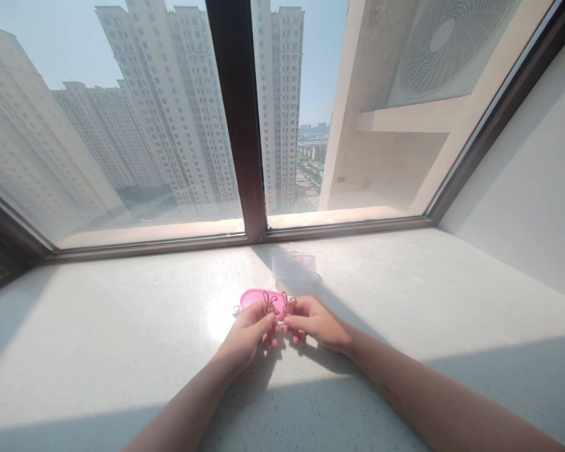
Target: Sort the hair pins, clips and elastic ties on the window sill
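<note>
My left hand (257, 325) pinches a thin reddish-brown looped piece (269, 301) between thumb and fingers, its loops standing upright. In my right hand (316, 321), a similar looped piece (288, 304) is pinched the same way. Whether they are cord or wire, and whether they are joined, I cannot make out. The two hands are close together, fingertips nearly meeting, just above the sill. Right behind them lies a pink oval tray (250, 297), partly hidden by the hands and the loops. A small shiny item (236, 309) rests at the tray's left end, too small to name.
A translucent plastic box (292, 269) stands behind the tray, near the window frame (257, 235). The pale speckled sill (122, 326) spreads out on both sides. A white wall (527, 169) bounds it at right. Tall buildings show beyond the glass.
</note>
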{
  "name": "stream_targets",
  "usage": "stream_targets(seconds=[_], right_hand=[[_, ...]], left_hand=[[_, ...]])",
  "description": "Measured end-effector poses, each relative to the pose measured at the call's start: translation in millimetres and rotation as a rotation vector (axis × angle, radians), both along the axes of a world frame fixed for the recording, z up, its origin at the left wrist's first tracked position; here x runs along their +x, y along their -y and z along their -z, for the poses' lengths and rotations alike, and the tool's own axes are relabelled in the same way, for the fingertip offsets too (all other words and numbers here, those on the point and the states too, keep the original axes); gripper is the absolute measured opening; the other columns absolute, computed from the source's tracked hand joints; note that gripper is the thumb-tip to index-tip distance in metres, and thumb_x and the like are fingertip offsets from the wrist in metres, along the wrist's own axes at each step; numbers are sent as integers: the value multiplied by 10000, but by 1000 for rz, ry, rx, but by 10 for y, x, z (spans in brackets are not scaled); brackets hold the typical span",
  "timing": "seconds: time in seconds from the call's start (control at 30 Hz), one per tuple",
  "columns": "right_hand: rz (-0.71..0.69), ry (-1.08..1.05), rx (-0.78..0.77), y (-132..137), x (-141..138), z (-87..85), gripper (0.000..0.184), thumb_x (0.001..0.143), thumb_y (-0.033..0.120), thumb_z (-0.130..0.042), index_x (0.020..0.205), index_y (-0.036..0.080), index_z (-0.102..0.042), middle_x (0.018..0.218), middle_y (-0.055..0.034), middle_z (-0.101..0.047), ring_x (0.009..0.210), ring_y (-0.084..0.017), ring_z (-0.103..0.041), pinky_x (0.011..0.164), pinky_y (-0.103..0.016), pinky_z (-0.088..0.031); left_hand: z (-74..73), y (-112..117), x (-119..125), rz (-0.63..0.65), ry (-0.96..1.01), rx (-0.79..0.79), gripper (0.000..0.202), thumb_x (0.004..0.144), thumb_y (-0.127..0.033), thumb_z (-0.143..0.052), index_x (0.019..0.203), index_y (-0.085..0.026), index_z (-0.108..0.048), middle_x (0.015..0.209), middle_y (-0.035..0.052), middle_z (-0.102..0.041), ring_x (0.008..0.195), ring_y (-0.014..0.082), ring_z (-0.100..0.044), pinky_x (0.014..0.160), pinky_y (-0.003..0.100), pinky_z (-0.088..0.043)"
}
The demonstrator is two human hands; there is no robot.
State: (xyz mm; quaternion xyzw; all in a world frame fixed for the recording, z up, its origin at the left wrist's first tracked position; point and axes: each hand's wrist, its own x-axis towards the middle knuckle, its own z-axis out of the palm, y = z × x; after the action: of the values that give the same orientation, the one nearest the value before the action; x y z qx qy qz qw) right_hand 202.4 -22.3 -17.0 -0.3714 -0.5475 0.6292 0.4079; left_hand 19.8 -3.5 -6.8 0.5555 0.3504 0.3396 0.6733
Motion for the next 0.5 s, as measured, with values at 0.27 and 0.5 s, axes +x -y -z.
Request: stream_targets(seconds=[0.27, 0.5], right_hand=[[-9, -3, -2, 2, 6, 0, 249, 815, 348, -665, 836, 102, -640, 690, -36, -636, 490, -77, -561, 422, -166, -422], [-1, -2, -8, 3, 1, -1, 257, 805, 353, -673, 833, 100, -640, 687, -38, -642, 490, -80, -563, 424, -170, -422]], left_hand=[[-13, 5, 3, -7, -11, -13, 187, 837, -323, -608, 832, -143, -559, 654, 4, -595, 479, 87, -553, 425, 173, -373], [-7, 7, 2, 4, 0, -4, 188, 844, -327, -604, 830, -145, -560, 677, 10, -602, 484, 88, -555, 423, 177, -374]])
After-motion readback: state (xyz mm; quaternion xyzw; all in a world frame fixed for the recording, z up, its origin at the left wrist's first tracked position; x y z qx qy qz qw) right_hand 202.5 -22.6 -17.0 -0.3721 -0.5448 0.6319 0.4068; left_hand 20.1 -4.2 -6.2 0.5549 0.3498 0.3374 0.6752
